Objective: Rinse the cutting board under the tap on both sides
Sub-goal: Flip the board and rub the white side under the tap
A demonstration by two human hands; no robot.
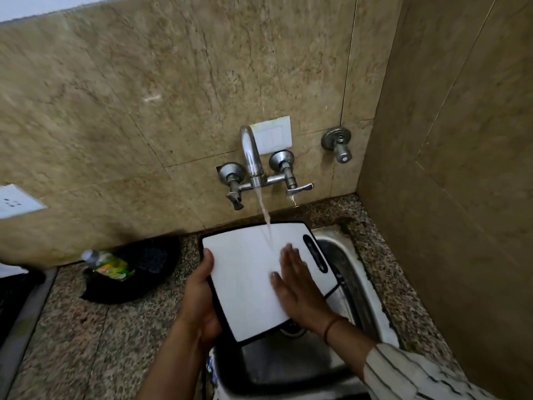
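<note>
The cutting board (245, 272) was held over the sink (349, 272), its white face up; the left hand (202, 295) had a clenched grip on its left edge; the right hand (297, 287), released and flat, lay on the face just right of that grip; water from the tap (252, 157) fell on the board beyond the fingers (288, 255); a bottle (109, 265) lay on the table (86, 342), left of the grip.

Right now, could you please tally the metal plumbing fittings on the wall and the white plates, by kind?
Spout: 1, the tap, running onto the cutting board
Lever handles: 2
Separate wall valve: 1
White plates: 2, the switch plate and the socket
Total: 6
</note>
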